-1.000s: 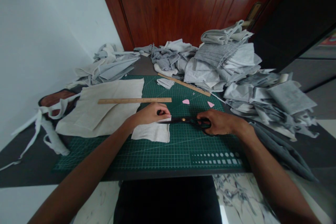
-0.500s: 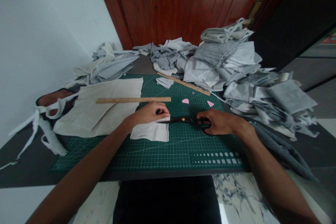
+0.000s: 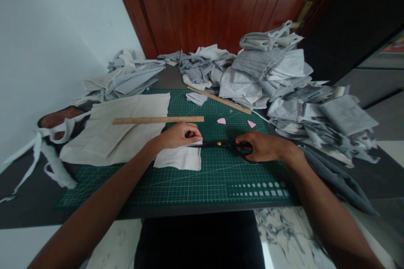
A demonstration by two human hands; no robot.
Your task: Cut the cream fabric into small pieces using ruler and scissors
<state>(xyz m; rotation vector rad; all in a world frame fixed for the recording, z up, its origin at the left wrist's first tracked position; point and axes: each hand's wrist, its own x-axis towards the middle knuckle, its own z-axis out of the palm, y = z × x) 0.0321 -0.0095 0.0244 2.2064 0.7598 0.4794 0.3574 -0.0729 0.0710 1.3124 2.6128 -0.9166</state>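
My right hand [image 3: 259,146] is closed around the handles of black scissors [image 3: 219,144], whose blades point left. The blades lie at the upper right edge of a small off-white cloth piece [image 3: 179,159] on the green cutting mat [image 3: 195,189]. Fingers of my left hand [image 3: 180,135] pinch the cloth's upper edge; part of the cloth is covered by this hand. A small dark thing shows by the left fingers, too small to make out. Just beyond that hand a wooden ruler [image 3: 158,120] lies across a large cream cloth [image 3: 116,143].
Two pink chalk-like pieces, one [image 3: 221,121] left of the other [image 3: 251,124], lie beyond the scissors. A second wooden ruler [image 3: 219,100] slants behind them. Grey fabric piles [image 3: 265,71] line the back and right; more fabric [image 3: 126,77] sits at back left.
The whole view has shifted slightly to the left. Both hands, the scissors and the small cloth keep nearly the same places relative to each other.
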